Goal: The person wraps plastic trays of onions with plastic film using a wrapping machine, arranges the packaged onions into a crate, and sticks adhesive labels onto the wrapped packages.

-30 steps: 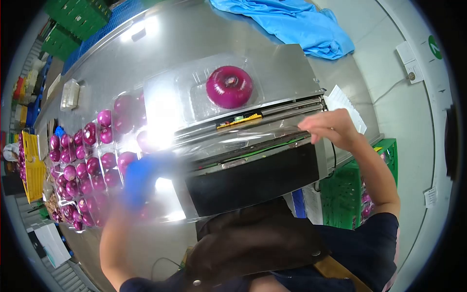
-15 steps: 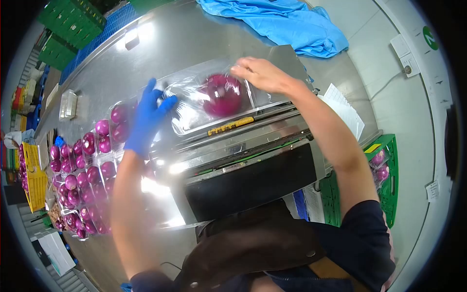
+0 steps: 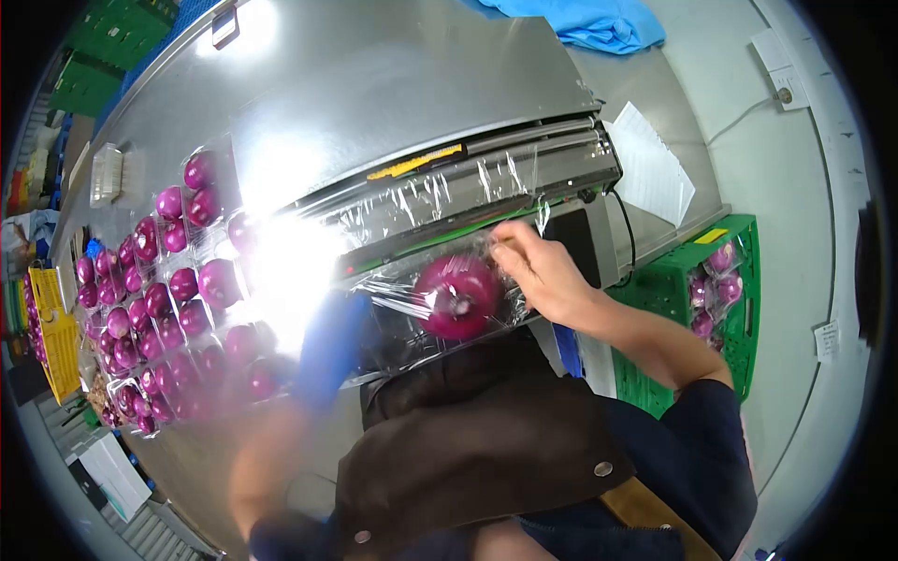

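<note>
A large red onion (image 3: pixel 458 294) sits in a clear plastic tray (image 3: pixel 398 301) with stretched, wrinkled film over it, held in front of a metal wrapping machine (image 3: pixel 571 245). My bare right hand (image 3: pixel 550 279) is closed on the film at the tray's right end, thumb and fingers pinched together. At the left end, my left hand (image 3: pixel 332 348) in a blue glove is smeared by motion; its fingers cannot be made out. More clear film (image 3: pixel 421 201) stretches from the machine's roller side toward the tray.
Several packs of red onions (image 3: pixel 159 301) cover the table's left side. A green crate (image 3: pixel 744 374) with packed onions stands at right, near white papers (image 3: pixel 645 164). Blue plastic sheeting (image 3: pixel 599 23) lies at the back. A yellow crate (image 3: pixel 58 327) is far left.
Both hands have come toward my body, bringing the onion and its tray from behind the machine to its front. Film now spans the machine. My view has shifted slightly.
</note>
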